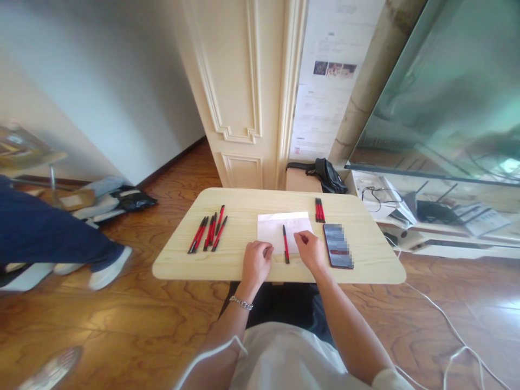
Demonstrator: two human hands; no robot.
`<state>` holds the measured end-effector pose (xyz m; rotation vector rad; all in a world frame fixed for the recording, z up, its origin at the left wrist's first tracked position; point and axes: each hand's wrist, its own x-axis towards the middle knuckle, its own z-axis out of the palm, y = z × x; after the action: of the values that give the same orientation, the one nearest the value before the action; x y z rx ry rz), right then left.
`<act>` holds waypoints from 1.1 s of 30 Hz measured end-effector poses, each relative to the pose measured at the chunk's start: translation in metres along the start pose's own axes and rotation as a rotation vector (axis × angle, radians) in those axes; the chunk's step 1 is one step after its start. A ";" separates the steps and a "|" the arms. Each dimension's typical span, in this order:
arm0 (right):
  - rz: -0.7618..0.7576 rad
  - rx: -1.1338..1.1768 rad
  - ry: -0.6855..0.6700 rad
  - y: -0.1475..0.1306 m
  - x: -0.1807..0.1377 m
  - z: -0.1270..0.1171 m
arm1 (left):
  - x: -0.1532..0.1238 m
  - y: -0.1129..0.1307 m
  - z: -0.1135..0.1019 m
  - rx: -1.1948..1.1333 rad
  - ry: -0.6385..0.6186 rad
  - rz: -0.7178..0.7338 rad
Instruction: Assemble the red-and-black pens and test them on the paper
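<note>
A red and black pen (286,245) lies nearly upright in my view on a sheet of white paper (270,230), its lower end past the paper's near edge. My left hand (257,262) rests at the paper's lower left corner, left of the pen, fingers curled in and nothing visible in them. On the other side of the pen, my right hand (312,250) hovers or rests over the paper's right part, fingers also curled, with no object showing. Neither hand touches the pen.
Several red and black pens (210,230) lie at the table's left. Three more pens (320,210) sit together at the back right, above a phone (338,246). The pale wooden table (174,265) has rounded corners. A person's leg (60,227) is at left.
</note>
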<state>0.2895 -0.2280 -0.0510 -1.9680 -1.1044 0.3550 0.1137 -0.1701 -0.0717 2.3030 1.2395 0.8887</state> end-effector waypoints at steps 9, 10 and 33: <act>0.017 0.175 0.096 0.012 -0.012 0.002 | -0.004 0.008 0.004 -0.024 0.025 0.019; 0.010 0.170 0.085 0.013 -0.012 0.002 | -0.005 0.008 0.005 -0.017 0.017 0.025; -0.082 -0.501 -0.274 -0.017 0.048 0.014 | -0.006 0.008 0.006 0.032 0.008 0.092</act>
<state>0.2994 -0.1772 -0.0397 -2.3463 -1.5624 0.3324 0.1208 -0.1795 -0.0735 2.4003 1.1675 0.9160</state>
